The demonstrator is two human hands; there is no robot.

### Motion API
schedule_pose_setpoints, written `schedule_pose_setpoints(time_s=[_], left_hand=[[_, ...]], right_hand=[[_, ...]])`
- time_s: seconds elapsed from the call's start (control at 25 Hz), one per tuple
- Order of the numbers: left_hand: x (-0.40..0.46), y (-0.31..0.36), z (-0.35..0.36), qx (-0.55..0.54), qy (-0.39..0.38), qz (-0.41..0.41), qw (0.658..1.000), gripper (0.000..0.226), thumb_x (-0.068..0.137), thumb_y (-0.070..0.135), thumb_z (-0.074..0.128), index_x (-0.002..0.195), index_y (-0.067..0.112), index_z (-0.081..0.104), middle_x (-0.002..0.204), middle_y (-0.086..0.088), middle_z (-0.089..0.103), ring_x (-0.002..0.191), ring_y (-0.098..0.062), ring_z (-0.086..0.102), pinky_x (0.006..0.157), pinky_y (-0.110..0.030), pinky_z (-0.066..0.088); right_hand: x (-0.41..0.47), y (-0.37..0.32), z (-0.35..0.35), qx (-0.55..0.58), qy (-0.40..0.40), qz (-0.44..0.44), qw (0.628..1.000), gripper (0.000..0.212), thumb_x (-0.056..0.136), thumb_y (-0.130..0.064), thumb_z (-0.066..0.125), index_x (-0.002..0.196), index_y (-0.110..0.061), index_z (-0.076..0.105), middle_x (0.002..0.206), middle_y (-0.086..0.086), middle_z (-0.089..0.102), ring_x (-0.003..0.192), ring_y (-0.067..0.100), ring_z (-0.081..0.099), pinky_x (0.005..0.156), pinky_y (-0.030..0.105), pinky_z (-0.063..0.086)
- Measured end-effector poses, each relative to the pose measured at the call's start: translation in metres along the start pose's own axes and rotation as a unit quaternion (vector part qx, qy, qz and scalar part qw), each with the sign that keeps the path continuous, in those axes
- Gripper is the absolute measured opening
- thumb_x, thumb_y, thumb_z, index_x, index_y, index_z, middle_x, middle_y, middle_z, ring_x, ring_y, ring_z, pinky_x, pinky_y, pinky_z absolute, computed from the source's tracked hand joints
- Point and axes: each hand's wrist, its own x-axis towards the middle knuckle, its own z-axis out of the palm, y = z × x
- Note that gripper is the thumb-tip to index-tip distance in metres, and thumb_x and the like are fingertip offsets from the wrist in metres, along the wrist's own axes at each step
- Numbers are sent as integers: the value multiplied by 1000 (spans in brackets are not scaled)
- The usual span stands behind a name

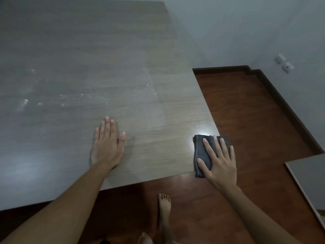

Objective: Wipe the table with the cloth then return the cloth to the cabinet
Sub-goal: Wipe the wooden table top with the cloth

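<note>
A folded dark grey cloth (200, 152) lies at the near right corner of the wooden table (105, 76), partly overhanging the edge. My right hand (219, 161) presses flat on the cloth with straight, spread fingers. My left hand (107, 145) rests flat on the bare tabletop to the left, fingers straight and together. White dusty smears (24, 103) mark the table's left part. No cabinet is clearly in view.
Dark red wooden floor (255, 120) lies right of and below the table, with my bare feet (164, 206) on it. A pale wall (246, 32) with sockets (284, 63) stands behind. The corner of another light surface (309, 176) juts in at the right.
</note>
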Motion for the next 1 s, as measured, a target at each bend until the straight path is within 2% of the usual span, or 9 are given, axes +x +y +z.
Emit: schedule_pose_setpoints(time_s=[0.16, 0.36, 0.6, 0.76, 0.88, 1.0], left_hand=[[1, -2, 2, 3, 3, 13, 1000, 80, 95, 56, -7, 157, 7, 1, 166, -7, -8, 153, -18, -6, 124, -35, -8], [4, -19, -2, 6, -1, 25, 1000, 79, 96, 56, -6, 157, 6, 0, 165, -8, -9, 153, -18, -6, 124, -35, -7], [-1, -17, -9, 16, -16, 6, 1000, 78, 98, 57, -7, 156, 6, -5, 164, -9, -15, 153, -18, -12, 125, -39, -3], [6, -15, -13, 14, -32, 18, 999, 83, 94, 61, -13, 155, 5, -7, 163, -10, -20, 152, -18, -17, 124, -37, -7], [39, -20, -25, 10, -31, 17, 999, 93, 86, 66, -23, 155, 5, -8, 161, -10, -22, 151, -18, -19, 122, -33, -13], [94, -27, -42, 15, -14, 16, 1000, 90, 87, 64, -16, 155, 6, -9, 163, -12, -20, 151, -20, -17, 123, -34, -12]], right_hand=[[-8, -71, 11, 23, 26, -42, 999, 72, 95, -66, 46, 156, -28, 41, 165, 12, 31, 155, 32, 25, 122, 62, 21], [-9, -145, 18, 25, -44, -72, 996, 73, 100, -66, 37, 162, -29, 26, 170, 14, 16, 158, 34, 10, 123, 62, 18], [5, -157, 14, 19, -88, -78, 993, 76, 98, -72, 32, 163, -37, 13, 171, 15, 7, 158, 37, 4, 122, 65, 15], [55, -172, 21, 29, -96, -69, 993, 76, 97, -75, 28, 163, -41, 9, 171, 14, 4, 158, 34, -1, 123, 64, 8], [103, -186, 31, 27, -87, -64, 994, 76, 96, -75, 29, 162, -41, 13, 171, 13, 7, 159, 34, 2, 124, 63, 8], [147, -193, 42, 21, -72, -64, 995, 76, 95, -74, 30, 162, -41, 16, 171, 12, 10, 158, 33, 5, 125, 62, 7]])
